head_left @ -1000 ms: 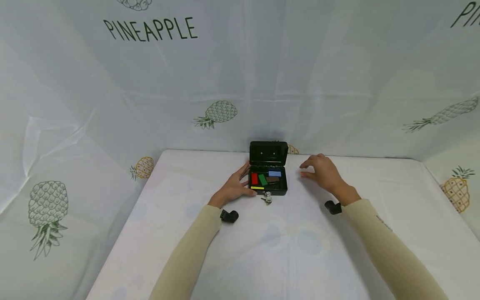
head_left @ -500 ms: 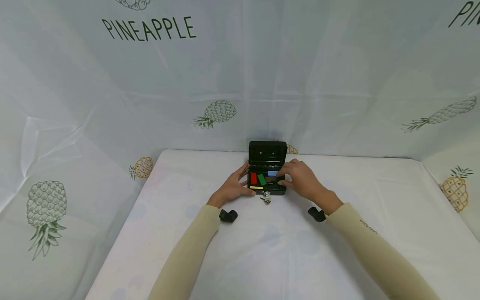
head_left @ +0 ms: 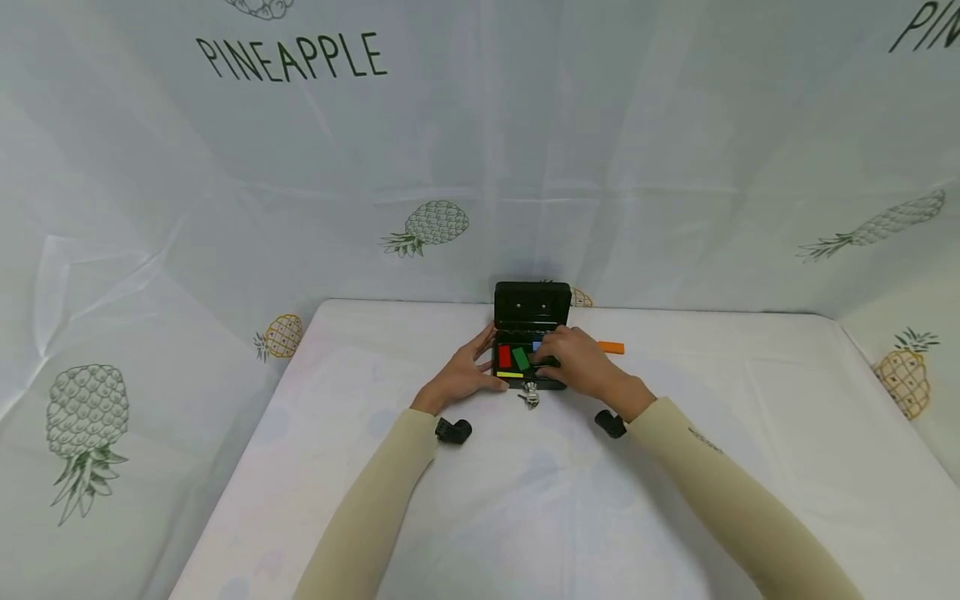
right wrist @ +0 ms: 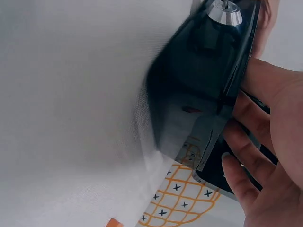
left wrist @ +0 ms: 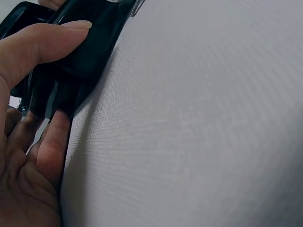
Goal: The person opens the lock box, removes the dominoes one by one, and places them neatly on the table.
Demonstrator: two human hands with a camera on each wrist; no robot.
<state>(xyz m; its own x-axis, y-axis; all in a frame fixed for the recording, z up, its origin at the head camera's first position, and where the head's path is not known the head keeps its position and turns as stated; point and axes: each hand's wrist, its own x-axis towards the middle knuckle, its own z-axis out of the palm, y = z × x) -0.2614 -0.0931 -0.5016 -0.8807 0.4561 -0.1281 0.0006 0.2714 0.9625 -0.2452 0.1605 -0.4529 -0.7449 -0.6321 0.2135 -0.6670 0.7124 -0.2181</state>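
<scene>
A black cash box (head_left: 531, 304) stands at the back of the table with its lid up and its keys (head_left: 530, 400) in the front lock. My left hand (head_left: 459, 377) holds its left side, the thumb (left wrist: 61, 38) against the front wall and the fingers along the side. My right hand (head_left: 585, 363) reaches over the box's right wall, fingertips down inside. What they touch is hidden. Inside lie a red block (head_left: 504, 357), a green block (head_left: 521, 359), a yellow block (head_left: 510, 375) and a partly covered blue block (head_left: 537, 346).
An orange block (head_left: 611, 347) lies on the white-covered table (head_left: 555, 500), right of the box. Behind the table hangs a pale curtain (head_left: 600, 167) printed with pineapples, close to the box's raised lid.
My right hand has moved left from beside the box to inside it, covering the spot where a brown block showed. The orange block has come into sight on the table. My left hand stays put.
</scene>
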